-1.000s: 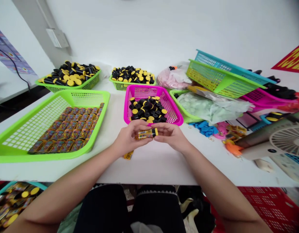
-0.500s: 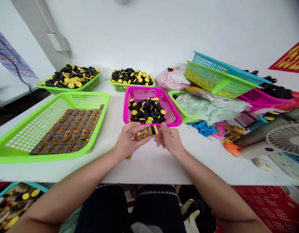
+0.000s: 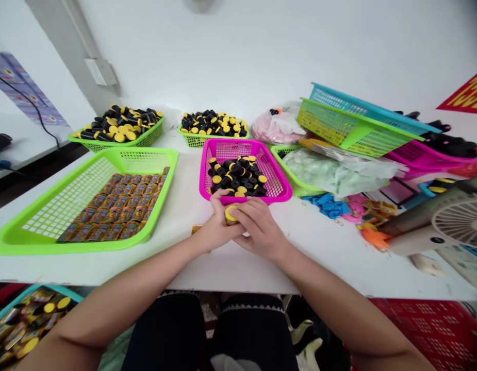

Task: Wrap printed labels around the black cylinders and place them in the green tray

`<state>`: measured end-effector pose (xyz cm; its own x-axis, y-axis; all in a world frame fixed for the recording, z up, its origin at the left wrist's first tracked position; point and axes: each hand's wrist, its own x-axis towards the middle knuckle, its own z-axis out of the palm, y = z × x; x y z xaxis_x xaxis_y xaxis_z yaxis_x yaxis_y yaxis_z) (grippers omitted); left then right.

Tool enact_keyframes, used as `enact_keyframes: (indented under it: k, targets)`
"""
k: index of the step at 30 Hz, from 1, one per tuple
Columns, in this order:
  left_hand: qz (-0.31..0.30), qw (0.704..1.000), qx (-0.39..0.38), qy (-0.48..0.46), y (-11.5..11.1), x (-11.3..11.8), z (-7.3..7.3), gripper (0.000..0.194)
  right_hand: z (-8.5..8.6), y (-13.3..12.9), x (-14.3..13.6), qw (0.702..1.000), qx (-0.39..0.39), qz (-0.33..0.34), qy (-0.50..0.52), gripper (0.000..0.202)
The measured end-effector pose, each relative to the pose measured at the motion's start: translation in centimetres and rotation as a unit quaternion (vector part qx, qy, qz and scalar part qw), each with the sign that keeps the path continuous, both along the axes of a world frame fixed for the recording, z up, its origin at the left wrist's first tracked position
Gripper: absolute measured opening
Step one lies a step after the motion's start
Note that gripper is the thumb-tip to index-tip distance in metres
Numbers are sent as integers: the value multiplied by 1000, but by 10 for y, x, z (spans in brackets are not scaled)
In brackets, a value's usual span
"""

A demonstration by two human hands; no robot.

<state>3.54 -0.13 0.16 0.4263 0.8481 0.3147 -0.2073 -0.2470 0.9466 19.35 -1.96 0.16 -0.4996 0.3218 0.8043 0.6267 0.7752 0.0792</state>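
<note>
Clothing [image 3: 256, 335], dark with a pale zigzag trim, showed nearest, below the front edge of the tabletop [image 3: 238, 273]. Low at the left stood a teal basket [image 3: 73, 294] of wrapped, yellow-ended containers; low at the right, a red crate [image 3: 427, 330].

Above the tabletop, the left grip [image 3: 217, 226] and right grip [image 3: 259, 226] met, both closed around one yellow-capped container [image 3: 231, 215]. It sat between them, its round yellow end turned toward the viewer. Left fingers lay along its left and far side, while right fingers curled over its right side and overlapped the cap's edge. Its body was hidden. Just beside the left wrist, a small yellow printed piece [image 3: 196, 229] lay partly covered.

Right beyond the fingertips stood a pink basket [image 3: 280, 198], loosely filled with black-and-yellow containers [image 3: 242, 178]. To its left, a large green tray [image 3: 161, 206] held printed containers [image 3: 118, 208] in close rows. Farther back, two green baskets, one at the left [image 3: 145, 136] and one in the middle [image 3: 203, 140], were heaped with more black-and-yellow pieces near the wall [image 3: 230, 62].
</note>
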Motion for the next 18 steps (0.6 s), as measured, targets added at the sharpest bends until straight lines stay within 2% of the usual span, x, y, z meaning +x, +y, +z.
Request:
enact_keyframes:
  k: [2, 6, 8, 12, 13, 18]
  targets:
    - [-28, 998, -16, 53, 1, -2, -4, 70, -2, 0, 2, 1000, -6, 5, -19, 52]
    - [10, 998, -6, 54, 1, -3, -7, 72, -6, 2, 4, 999, -23, 3, -29, 49]
    - [0, 999, -2, 50, 1, -4, -5, 69, -6, 2, 5, 999, -30, 17, -23, 50]
    - [-155, 987, -1, 39, 3, -12, 1, 66, -1, -1, 4, 997, -28, 66, -10, 49]
    - [-173, 984, 12, 35, 4, -14, 2, 66, 0, -2, 4, 997, -21, 76, -7, 48]
    - [-125, 991, 44, 33, 5, -11, 0, 72, -1, -3, 4, 998, 26, 56, 10, 43]
